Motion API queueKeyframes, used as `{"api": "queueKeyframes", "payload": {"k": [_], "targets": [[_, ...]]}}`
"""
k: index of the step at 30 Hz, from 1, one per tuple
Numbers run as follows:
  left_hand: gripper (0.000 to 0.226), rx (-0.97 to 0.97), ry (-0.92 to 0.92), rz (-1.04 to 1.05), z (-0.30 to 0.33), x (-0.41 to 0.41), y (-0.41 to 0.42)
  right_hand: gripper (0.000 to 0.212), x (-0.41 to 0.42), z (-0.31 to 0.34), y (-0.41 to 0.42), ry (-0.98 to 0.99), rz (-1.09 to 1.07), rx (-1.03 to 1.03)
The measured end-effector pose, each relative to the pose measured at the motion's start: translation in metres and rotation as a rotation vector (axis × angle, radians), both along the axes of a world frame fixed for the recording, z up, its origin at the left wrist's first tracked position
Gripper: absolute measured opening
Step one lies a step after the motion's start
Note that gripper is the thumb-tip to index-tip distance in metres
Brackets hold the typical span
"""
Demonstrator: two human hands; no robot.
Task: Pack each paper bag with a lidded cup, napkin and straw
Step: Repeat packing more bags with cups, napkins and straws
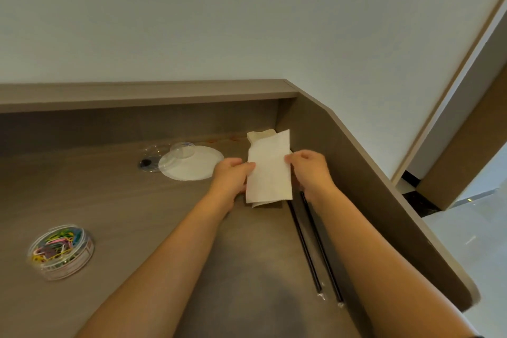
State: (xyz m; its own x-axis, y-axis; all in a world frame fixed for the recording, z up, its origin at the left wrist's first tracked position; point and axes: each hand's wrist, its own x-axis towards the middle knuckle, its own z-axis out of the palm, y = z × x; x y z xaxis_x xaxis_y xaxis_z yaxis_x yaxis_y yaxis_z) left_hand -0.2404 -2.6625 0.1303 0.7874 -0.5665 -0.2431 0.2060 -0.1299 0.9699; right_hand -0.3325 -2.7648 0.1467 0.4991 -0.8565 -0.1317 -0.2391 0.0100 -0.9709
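Head view: both hands pinch napkin

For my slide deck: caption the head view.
Both hands, left hand and right hand, hold a white paper napkin beside two black straws.

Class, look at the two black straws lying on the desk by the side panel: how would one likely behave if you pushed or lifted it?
The black straws look thin and round, so one would probably roll if nudged sideways. They seem light, likely lifting with a pinch. Clear wrapping at their near ends may feel slippery.
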Motion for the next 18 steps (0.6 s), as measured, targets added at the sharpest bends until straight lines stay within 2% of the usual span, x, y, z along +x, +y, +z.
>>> {"api": "queueKeyframes", "payload": {"k": [2, 3, 5, 7, 9, 11, 12, 14, 16, 18], "targets": [[0.054, -0.003, -0.185, 0.131, 0.001, -0.001, 0.002, 0.012, -0.002, 0.007, 0.006, 0.024, -0.040, -0.293], [0.053, -0.034, -0.203, 0.116, 0.004, -0.003, 0.003, 0.013, -0.003, 0.012, 0.012, 0.042, -0.014, -0.428], [0.047, -0.107, -0.008, -0.065, 0.012, -0.011, 0.004, 0.015, -0.004, 0.019, 0.029, 0.137, 0.141, -0.606], [0.035, -0.196, 0.250, -0.193, 0.018, -0.019, 0.005, 0.015, -0.003, 0.017, 0.043, 0.254, 0.343, -0.623], [0.028, -0.246, 0.378, -0.131, 0.014, -0.021, 0.005, 0.020, -0.005, 0.012, 0.048, 0.257, 0.436, -0.522], [0.030, -0.232, 0.396, -0.020, 0.006, -0.020, 0.007, 0.021, -0.012, 0.008, 0.038, 0.177, 0.324, -0.386], [0.030, -0.193, 0.381, 0.020, 0.003, -0.019, 0.010, 0.019, -0.017, 0.005, 0.029, 0.200, 0.242, -0.385], [0.031, -0.150, 0.365, 0.053, 0.001, -0.017, 0.014, 0.015, -0.025, -0.004, 0.015, 0.468, 0.204, -0.467], [0.030, -0.144, 0.369, 0.071, 0.001, -0.016, 0.018, 0.018, -0.028, -0.014, 0.014, 0.760, 0.309, -0.503], [0.023, -0.150, 0.376, 0.072, 0.006, -0.021, 0.023, 0.030, -0.026, -0.022, 0.015, 0.859, 0.346, -0.523]]}}
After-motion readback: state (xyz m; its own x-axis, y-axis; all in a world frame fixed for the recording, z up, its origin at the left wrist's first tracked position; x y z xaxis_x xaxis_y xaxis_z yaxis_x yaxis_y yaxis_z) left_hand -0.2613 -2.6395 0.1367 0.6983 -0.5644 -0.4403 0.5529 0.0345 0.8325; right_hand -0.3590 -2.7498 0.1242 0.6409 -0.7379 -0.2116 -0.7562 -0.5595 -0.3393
